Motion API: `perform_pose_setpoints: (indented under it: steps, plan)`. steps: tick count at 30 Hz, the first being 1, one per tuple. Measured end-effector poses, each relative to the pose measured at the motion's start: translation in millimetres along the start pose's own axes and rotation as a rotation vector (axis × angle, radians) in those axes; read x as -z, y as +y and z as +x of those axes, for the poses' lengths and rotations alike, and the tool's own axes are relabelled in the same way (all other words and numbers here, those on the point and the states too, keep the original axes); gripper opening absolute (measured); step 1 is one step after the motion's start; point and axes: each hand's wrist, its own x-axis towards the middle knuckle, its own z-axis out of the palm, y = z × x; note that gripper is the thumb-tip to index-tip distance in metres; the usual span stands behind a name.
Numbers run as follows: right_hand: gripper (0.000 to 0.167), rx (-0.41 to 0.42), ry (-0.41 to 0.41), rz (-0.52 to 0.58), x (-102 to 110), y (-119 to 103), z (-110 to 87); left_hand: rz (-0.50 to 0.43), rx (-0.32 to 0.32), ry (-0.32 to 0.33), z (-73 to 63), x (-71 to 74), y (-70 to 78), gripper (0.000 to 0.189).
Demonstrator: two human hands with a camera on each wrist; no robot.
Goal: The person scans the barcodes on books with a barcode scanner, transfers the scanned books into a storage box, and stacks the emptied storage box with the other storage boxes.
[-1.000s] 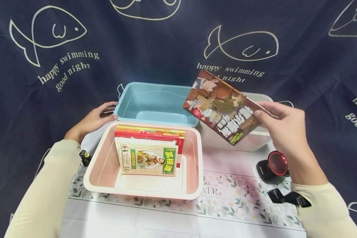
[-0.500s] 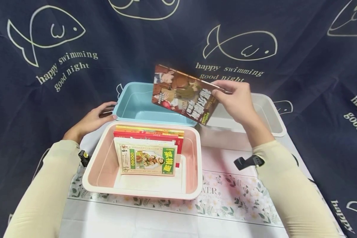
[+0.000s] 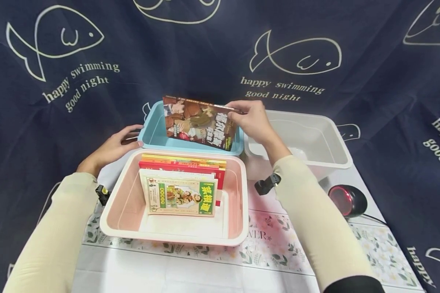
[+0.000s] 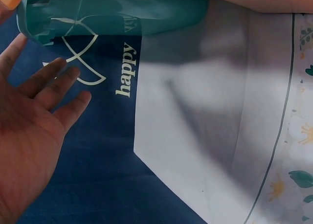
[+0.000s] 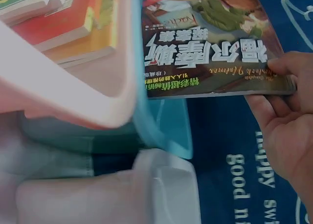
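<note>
Fingers of your right hand [image 3: 250,119] pinch the brown book [image 3: 199,123] near a corner, likely leaving its far end free, left of them at the blue bin's [image 3: 155,127] opening. Left hand's [image 3: 111,147] spread fingers touch the rim beside them, seemingly steadying it.
</note>
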Motion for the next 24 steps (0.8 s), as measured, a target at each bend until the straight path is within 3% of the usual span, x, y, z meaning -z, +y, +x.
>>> perform_pose_setpoints:
  steps: [12, 24]
  plan:
    - [0.025, -0.086, -0.238, -0.01, -32, 21, 3.4, -0.026, 0.004, -0.011, 2.5, -3.1, 3.0, 0.068]
    - [0.021, -0.084, -0.371, -0.021, -48, 29, -2.1, -0.009, 0.028, -0.007, 0.2, -1.0, 3.2, 0.071]
